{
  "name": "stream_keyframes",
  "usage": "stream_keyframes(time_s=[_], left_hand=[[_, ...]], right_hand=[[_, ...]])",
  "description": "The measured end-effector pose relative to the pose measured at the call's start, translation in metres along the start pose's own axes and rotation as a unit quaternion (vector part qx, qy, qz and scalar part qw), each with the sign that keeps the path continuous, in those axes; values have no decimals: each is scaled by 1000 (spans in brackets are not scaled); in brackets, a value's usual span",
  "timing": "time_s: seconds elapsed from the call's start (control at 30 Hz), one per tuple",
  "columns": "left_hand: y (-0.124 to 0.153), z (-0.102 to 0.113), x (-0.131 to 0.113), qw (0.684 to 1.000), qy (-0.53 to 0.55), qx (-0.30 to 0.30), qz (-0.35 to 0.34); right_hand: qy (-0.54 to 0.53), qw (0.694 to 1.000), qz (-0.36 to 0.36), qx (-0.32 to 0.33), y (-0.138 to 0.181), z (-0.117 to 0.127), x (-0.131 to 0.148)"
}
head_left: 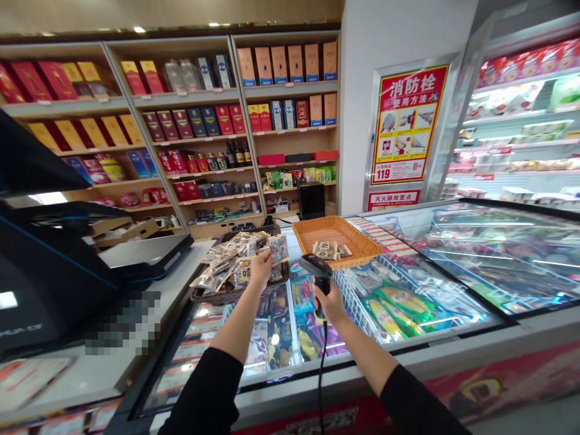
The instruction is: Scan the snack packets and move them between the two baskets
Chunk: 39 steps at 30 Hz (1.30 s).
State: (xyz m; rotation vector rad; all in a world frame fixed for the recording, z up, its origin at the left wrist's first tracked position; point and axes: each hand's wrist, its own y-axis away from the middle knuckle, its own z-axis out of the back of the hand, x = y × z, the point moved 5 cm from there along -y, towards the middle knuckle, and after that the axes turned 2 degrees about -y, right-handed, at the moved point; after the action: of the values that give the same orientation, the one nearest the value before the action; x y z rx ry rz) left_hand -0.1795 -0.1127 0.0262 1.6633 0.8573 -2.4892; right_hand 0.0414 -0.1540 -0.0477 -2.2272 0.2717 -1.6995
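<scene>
My left hand (261, 267) is closed on the edge of a small clear snack packet (278, 246), above the right side of a dark woven basket (206, 296). That basket is heaped with similar packets (226, 257) with cream labels and black print. In my right hand (330, 300) is a black barcode scanner (316, 266), held upright by its handle, its cable hanging down in front of the freezer. The scanner's head is to the right of the held packet and apart from it. Behind the scanner, an orange-brown woven basket (357, 237) holds a few of the same packets (333, 249).
Both baskets rest on the glass top of a chest freezer (430, 302) filled with bagged goods. At left stand a checkout counter (104, 374), a flat scale (149, 251) and a dark machine (40, 284). Shelves of boxed bottles (194, 121) line the back wall.
</scene>
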Motion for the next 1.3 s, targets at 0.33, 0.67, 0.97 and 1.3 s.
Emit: stream_keyframes(time_s=[0.33, 0.67, 0.97, 1.3], left_hand=[[4, 0, -5, 993, -116, 12, -29], [4, 0, -5, 994, -100, 15, -36], [6, 0, -17, 989, -139, 10, -46], [-10, -129, -69, 928, -293, 168, -156]], right_hand=[[-35, 998, 33, 36, 4, -4, 10], [-56, 996, 30, 58, 6, -6, 15], [-136, 989, 10, -49, -3, 10, 13], [-295, 921, -49, -250, -36, 68, -4]])
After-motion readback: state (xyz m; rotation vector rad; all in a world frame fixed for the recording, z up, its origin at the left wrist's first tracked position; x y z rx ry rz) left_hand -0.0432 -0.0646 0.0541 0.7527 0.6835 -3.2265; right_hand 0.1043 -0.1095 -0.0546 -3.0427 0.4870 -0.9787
